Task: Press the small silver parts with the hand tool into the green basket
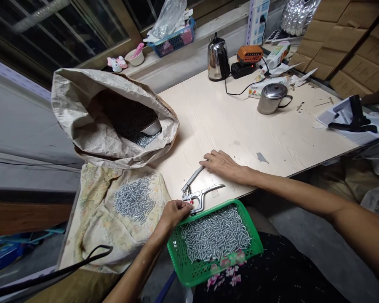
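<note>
**Pliers lie between the two hands, head toward the left one**

Nearest to the camera, a green basket [252, 245] rests on the person's lap. It is filled with small silver screws [215, 236], and its far rim comes up to the edge of the tabletop [240, 122].

Just above that rim is the left hand [173, 213]. Its fingers are pinched together at the head of the pliers [198, 188], where a small red part shows. If a screw is held in the fingertips, I cannot tell; it is too small to see.

The pliers lie flat on the tabletop at its near edge. Their long axis runs on a diagonal, from the head at the near left to the handles at the far right. The two handles stand apart in a V.

The right hand [223, 164] lies palm down and open on the tabletop. Its fingertips touch the end of the upper handle, and the lower handle is free. So the left hand is at the working end and the right hand at the handle end.

To the left, a second heap of screws [134, 198] lies on a flowered cloth [94, 223]. Behind it stands an open paper sack [91, 126]. Far off on the tabletop are a steel mug [271, 99] and a kettle [217, 59].
</note>
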The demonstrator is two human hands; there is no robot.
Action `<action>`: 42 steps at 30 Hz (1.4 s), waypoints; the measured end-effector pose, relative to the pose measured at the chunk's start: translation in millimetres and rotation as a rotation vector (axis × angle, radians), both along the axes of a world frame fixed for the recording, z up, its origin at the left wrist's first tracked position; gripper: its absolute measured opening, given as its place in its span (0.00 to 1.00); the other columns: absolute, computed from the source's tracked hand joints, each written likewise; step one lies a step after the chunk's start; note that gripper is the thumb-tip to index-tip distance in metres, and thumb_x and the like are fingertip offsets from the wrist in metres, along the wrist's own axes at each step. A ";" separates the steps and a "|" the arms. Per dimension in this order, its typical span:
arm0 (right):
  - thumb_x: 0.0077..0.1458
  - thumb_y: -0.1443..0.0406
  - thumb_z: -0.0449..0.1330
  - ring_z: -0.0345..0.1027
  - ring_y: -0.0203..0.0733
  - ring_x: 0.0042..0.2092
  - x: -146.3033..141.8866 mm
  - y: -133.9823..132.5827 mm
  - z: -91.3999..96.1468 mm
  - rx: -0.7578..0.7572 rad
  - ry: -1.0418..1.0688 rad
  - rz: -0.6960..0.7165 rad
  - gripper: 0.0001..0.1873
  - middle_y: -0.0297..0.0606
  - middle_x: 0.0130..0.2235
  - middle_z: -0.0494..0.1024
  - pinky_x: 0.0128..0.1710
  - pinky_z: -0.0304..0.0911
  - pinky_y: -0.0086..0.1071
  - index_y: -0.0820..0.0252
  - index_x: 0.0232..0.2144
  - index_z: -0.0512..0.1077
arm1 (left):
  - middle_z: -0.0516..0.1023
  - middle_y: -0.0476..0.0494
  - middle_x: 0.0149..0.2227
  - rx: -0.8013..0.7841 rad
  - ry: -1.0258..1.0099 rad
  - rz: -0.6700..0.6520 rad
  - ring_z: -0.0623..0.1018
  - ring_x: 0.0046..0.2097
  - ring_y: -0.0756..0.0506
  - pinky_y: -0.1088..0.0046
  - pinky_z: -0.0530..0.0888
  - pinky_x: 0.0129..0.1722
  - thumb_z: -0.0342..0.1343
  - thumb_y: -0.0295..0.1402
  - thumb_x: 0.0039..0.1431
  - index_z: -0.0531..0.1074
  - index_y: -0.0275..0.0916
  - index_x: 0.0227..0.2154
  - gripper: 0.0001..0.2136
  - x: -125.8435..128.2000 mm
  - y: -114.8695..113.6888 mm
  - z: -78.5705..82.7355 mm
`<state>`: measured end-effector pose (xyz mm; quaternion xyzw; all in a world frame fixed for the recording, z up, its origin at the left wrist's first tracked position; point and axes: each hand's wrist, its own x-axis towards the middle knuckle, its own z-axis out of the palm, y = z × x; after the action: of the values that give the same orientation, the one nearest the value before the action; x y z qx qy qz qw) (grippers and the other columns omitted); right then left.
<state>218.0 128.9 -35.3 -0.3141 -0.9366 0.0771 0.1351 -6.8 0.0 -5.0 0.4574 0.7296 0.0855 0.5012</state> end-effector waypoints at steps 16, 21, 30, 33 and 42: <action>0.65 0.70 0.49 0.57 0.43 0.40 -31.1 44.6 8.4 0.093 -0.160 0.162 0.12 0.39 0.37 0.73 0.39 0.46 0.37 0.59 0.32 0.71 | 0.67 0.52 0.16 0.006 0.000 0.081 0.60 0.21 0.53 0.75 0.54 0.24 0.61 0.51 0.35 0.73 0.34 0.20 0.21 5.6 -1.5 -6.0; 0.62 0.72 0.50 0.59 0.42 0.39 -35.2 48.4 19.6 0.023 -0.195 0.184 0.12 0.39 0.37 0.73 0.39 0.48 0.37 0.60 0.29 0.70 | 0.67 0.51 0.16 0.019 0.037 0.082 0.60 0.21 0.53 0.75 0.54 0.23 0.60 0.51 0.35 0.74 0.33 0.20 0.21 10.2 -1.3 -5.4; 0.63 0.73 0.48 0.60 0.42 0.40 -43.3 51.4 27.5 0.002 -0.221 0.224 0.13 0.39 0.39 0.73 0.39 0.51 0.37 0.60 0.29 0.68 | 0.68 0.51 0.17 0.085 0.029 0.143 0.62 0.21 0.53 0.75 0.55 0.24 0.60 0.51 0.36 0.74 0.33 0.20 0.21 19.0 -5.7 -10.5; 0.64 0.73 0.47 0.59 0.42 0.39 -42.4 51.3 20.5 0.011 -0.224 0.236 0.13 0.40 0.39 0.73 0.35 0.52 0.35 0.61 0.31 0.68 | 0.69 0.50 0.17 0.081 0.002 0.175 0.62 0.21 0.52 0.75 0.56 0.25 0.60 0.51 0.35 0.74 0.33 0.20 0.21 20.6 -6.7 -12.8; 0.65 0.73 0.44 0.58 0.41 0.39 -15.7 43.3 3.3 0.032 -0.134 0.215 0.15 0.40 0.36 0.71 0.36 0.53 0.34 0.60 0.30 0.66 | 0.68 0.51 0.16 0.090 -0.001 0.247 0.61 0.21 0.53 0.75 0.56 0.25 0.62 0.52 0.32 0.73 0.34 0.18 0.22 27.7 -5.4 -9.1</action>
<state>202.3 172.2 -32.0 -0.2143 -0.9728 0.0548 0.0682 20.9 -5.4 -14.1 0.3861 0.7755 0.1795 0.4661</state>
